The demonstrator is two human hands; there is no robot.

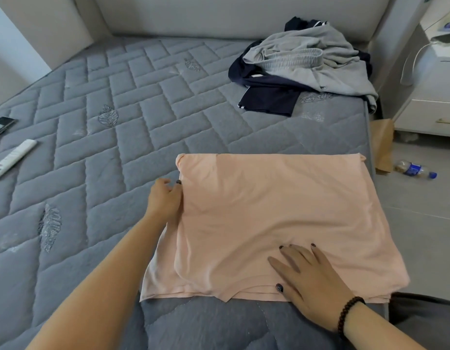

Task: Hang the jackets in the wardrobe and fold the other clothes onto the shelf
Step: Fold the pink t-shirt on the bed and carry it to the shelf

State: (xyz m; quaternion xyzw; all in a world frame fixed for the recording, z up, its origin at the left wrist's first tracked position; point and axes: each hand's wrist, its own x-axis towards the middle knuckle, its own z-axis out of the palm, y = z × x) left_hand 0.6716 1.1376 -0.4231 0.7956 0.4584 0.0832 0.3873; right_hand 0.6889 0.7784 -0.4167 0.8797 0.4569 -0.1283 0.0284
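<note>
Peach shirt (277, 218) lay flat, partly folded, on the mattress (105, 137) at its near right edge. Left hand (164, 199) sat at the shirt's left edge, fingers curled on the fabric there. Right hand (312, 286) pressed flat on the shirt's near hem, fingers spread. Grey garment (315, 59) and navy garment (269, 94) lay heaped beyond the shirt, well apart.

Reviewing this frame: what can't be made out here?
- Left hand, head view: fingertips tucked at the peach garment's edge; grip unclear.
- Clothes pile: grey garment hides most of the navy one; types unclear.
- Phone: cut off by the left edge.
- Wardrobe, shelf: out of view.
</note>
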